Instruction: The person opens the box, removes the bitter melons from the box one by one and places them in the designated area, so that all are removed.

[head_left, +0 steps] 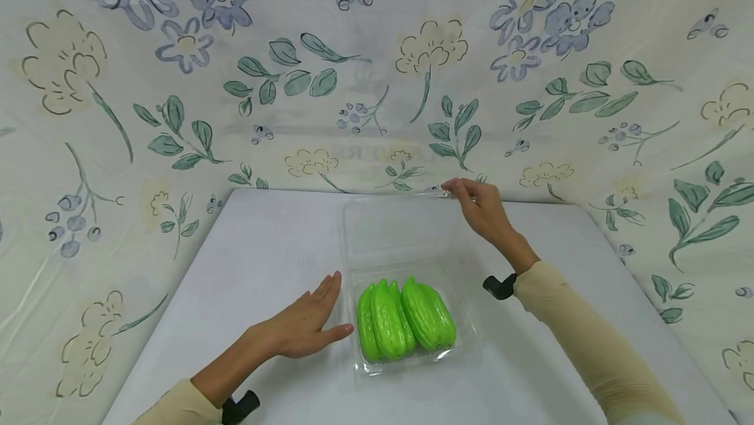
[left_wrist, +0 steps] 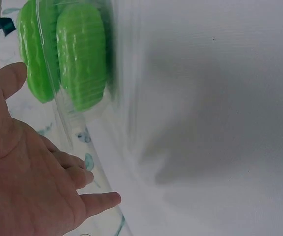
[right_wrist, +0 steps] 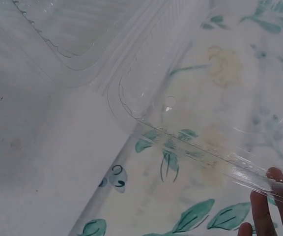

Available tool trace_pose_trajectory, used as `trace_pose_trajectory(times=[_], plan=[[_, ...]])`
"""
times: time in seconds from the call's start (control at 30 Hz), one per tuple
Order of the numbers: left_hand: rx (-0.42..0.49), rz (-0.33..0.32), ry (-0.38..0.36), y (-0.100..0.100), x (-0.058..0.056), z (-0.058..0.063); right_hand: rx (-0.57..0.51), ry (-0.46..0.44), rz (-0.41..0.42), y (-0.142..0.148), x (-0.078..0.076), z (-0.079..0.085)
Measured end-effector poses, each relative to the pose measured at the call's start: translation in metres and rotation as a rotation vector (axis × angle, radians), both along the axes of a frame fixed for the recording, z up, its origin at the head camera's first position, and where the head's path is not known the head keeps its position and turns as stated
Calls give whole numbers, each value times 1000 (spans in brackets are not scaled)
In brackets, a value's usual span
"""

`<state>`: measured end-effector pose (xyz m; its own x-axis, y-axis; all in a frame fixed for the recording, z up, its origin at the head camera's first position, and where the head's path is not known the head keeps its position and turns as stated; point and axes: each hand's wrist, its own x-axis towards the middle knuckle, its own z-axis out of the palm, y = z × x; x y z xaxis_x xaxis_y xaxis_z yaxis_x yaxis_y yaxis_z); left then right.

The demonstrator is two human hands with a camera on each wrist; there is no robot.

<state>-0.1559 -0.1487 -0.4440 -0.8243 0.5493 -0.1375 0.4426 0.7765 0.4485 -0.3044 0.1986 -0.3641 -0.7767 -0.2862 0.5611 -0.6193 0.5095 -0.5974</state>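
Note:
A clear plastic clamshell container stands on the white table with its hinged lid raised toward the back. Inside the base lie several glossy green ridged gourds, side by side, their narrow ends pointing away from me. My right hand pinches the lid's far edge near its right corner; the right wrist view shows fingertips at that see-through edge. Beside the container's left wall is my left hand, fingers straight and thumb spread toward the base. Its palm shows in the left wrist view, holding nothing.
The white table reaches back to a hanging floral sheet that also runs along both sides. Black wrist-worn pieces sit at both cuffs.

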Motion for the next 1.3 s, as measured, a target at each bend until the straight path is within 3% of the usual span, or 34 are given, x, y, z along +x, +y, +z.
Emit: trace_pose_trajectory(times=[0.3,0.67,1.3], plan=[[5,-3,-21,0,0,-1,-19,-26,-5,-9,-20,-7],[16,-20,-14,4,-1,-3,97,-147,-47,-11,-33,-14],[33,-61,1,5,0,-8,136,-317,-86,-6,-53,-46]])
